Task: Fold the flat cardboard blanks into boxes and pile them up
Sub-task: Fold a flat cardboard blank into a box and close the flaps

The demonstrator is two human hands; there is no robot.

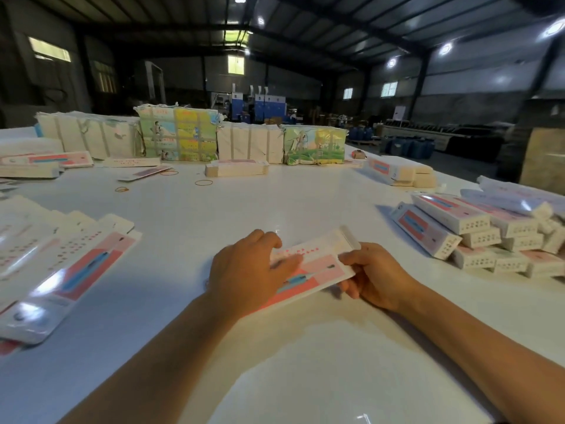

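A flat cardboard blank (312, 267), pink and white with a blue strip, lay at the near middle of the white table (275, 203), tilted so its far end pointed right. The left hand (247, 270) rested on the blank's left part, fingers curled over its far edge and gripping it. The right hand (371, 275) pinched the blank's right end between thumb and fingers; whether that end was lifted off the table was hard to tell through the blur. To the near left, a fanned spread of unfolded blanks (61, 261) lay flat. To the right sat a pile of folded boxes (477, 237), stacked in uneven layers. Along the far edge stood tied paper bundles (189, 133), with a small stack of blanks (237, 168) just in front and loose rubber bands (204, 182) nearby.
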